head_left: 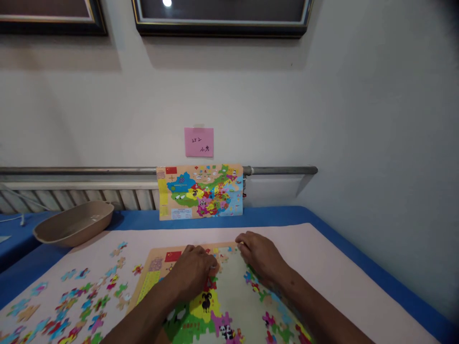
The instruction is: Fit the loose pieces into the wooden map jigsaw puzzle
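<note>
The map puzzle board [158,265] lies under both hands, partly filled, its middle bare. The left hand [191,274] presses curled fingers on placed pieces; whether the right hand [260,258] pinches anything I cannot tell. Many loose pieces [82,306] lie left of the left hand.

A wooden map puzzle board [158,270] lies flat near the middle of the pale mat [340,277], its long side parallel to the mat's far edge. A red flag marks its far left corner; a yellow panel runs down its left side. Coloured pieces fill the board's near part, among them a yellow piece with a black goat [205,302]; the cream centre [234,282] remains bare.
</note>
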The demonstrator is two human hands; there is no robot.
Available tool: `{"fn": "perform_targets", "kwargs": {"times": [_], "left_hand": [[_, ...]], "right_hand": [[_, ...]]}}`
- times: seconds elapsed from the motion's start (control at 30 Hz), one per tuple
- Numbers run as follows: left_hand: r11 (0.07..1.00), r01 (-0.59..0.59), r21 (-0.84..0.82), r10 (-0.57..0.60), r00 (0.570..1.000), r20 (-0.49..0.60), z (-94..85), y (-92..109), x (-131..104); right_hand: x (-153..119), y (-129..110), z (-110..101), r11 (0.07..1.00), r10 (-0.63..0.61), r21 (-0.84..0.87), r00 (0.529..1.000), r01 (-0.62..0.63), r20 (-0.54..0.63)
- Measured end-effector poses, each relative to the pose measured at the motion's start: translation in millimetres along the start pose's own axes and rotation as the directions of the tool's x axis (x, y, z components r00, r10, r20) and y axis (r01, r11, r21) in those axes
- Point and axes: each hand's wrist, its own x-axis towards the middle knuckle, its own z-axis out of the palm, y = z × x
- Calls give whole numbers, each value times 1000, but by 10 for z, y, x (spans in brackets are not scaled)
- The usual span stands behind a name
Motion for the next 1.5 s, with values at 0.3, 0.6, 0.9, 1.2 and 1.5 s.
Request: {"fn": "perform_targets", "kwargs": {"times": [0.3, 0.6, 0.9, 1.2, 1.5], "left_hand": [[1000, 7, 3, -7, 1000, 11, -9, 6, 7], [1000, 18, 2, -18, 1000, 2, 13, 4, 1], [1000, 11, 17, -11, 1000, -2, 46, -38, 14], [999, 1, 37, -1, 1000, 13, 26, -9, -10], [999, 12, 44, -13, 1000, 15, -5, 18, -6]], "right_hand": [[78, -229, 184, 976, -120, -160, 976, 150, 183], [161, -80, 396, 959, -188, -197, 977, 204, 98], [168, -107, 358, 940, -215, -243, 970, 238, 116], [167, -136, 343, 940, -212, -235, 964, 246, 161], [199, -46, 420, 947, -228, -200, 965, 250, 127]]}}
